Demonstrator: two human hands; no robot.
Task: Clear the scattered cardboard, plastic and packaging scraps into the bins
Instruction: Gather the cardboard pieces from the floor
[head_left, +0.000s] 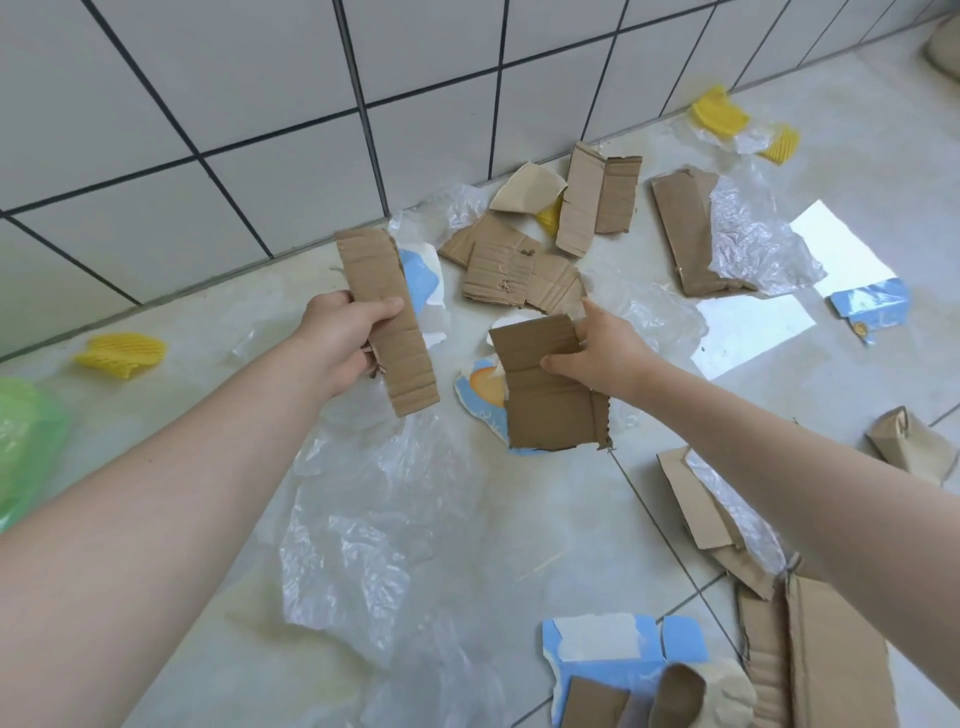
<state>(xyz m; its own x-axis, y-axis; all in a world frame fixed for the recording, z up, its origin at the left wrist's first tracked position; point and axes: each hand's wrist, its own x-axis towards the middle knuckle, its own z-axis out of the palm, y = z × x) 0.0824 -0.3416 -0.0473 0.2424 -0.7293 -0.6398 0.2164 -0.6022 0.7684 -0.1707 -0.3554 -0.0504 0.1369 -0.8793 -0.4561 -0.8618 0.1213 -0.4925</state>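
My left hand (340, 340) grips a long brown cardboard strip (387, 317) and holds it above the floor. My right hand (602, 353) pinches the right edge of a squarish brown cardboard piece (545, 395), also lifted. Under that piece lies a blue printed carton scrap (480, 387). More cardboard pieces (514, 265) lie ahead near the wall, and others (685, 234) to the right. Clear plastic sheets (363, 525) spread over the floor below my hands.
A green bin bag (26, 441) shows at the left edge. Yellow foam nets lie at the left (122, 353) and far right (719, 117). Shiny silver sheets (753, 332), a blue carton (618, 649) and larger cardboard (821, 649) lie right and near. A tiled wall (234, 104) stands behind.
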